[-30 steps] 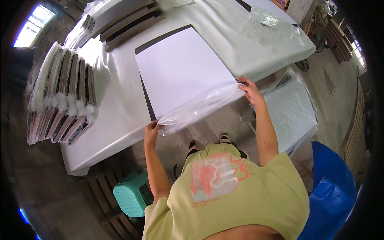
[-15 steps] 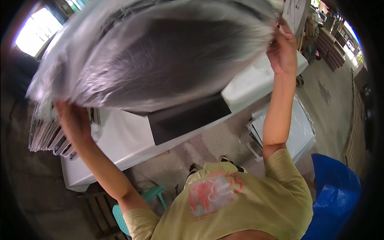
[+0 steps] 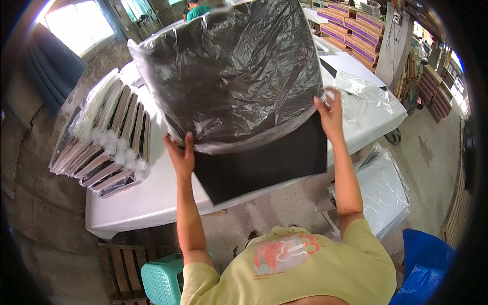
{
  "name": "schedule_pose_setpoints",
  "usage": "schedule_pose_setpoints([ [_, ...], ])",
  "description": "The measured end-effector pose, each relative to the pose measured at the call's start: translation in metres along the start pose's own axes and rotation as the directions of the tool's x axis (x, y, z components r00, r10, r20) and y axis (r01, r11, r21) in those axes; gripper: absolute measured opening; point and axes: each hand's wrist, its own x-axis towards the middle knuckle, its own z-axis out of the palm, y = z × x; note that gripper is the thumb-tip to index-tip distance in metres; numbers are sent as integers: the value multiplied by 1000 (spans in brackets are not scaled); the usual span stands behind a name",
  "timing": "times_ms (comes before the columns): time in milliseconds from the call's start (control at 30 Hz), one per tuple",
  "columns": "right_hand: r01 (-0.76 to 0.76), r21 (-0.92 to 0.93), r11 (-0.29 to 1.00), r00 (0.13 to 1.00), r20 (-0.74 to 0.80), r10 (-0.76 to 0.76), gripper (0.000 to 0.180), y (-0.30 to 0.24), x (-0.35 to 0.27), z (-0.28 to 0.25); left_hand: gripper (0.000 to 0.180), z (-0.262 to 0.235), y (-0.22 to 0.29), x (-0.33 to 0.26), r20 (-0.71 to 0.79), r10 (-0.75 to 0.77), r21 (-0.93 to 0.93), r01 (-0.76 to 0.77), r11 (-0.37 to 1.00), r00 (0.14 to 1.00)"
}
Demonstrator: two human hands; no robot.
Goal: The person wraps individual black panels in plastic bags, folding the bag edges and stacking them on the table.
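Head view: one plastic-wrapped dark panel [image 3: 239, 76] is held above the tabletop [image 3: 152, 199], partly over a bare black sheet [image 3: 264, 170], left hand [image 3: 181, 156] and right hand [image 3: 331, 116] pinching its near corners between fingers [image 3: 189, 140], presumably for even support.

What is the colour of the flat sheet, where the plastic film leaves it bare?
The flat sheet is black there; it shows best in the head view.

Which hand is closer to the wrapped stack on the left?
Left. The left hand is just right of the stack; the right hand is farther off, across the plastic.
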Motion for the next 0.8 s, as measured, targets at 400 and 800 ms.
schedule_pose_setpoints([
  [400,170,-729,663,972,235,9,22,70,-77,-28,16,7,-28,-92,139,-339,814,87,574,931],
  [800,41,-806,591,966,183,183,26,129,-202,-93,6,-11,-42,-226,98,-273,819,79,569,957],
])
